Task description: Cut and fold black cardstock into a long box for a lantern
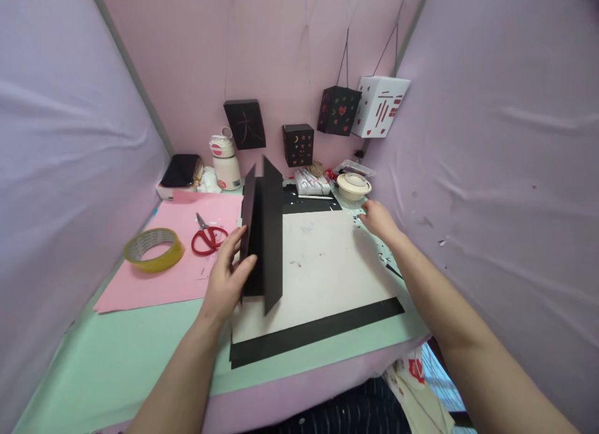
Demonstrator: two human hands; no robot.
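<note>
My left hand point(229, 275) is closed on a folded black card point(272, 246) that stands upright on a white board point(327, 253). The thumb presses inside the near fold and the fingers lie along its left panel. My right hand point(378, 220) is off to the right, just in front of a cream bowl point(354, 187) with tape rolls in it. Its thumb and fingers look slightly apart, with nothing visible between them; some fingertips are hidden. Small black paper scraps point(384, 254) lie beneath the right forearm.
Red-handled scissors point(209, 240) and a yellow tape roll point(154, 250) lie on pink paper point(163, 290) at left. A white bottle point(225, 165) and a pack of markers point(312, 182) stand behind. Decorated black point(339, 111) and white point(381, 106) box lanterns hang at the back. Cloth walls enclose both sides.
</note>
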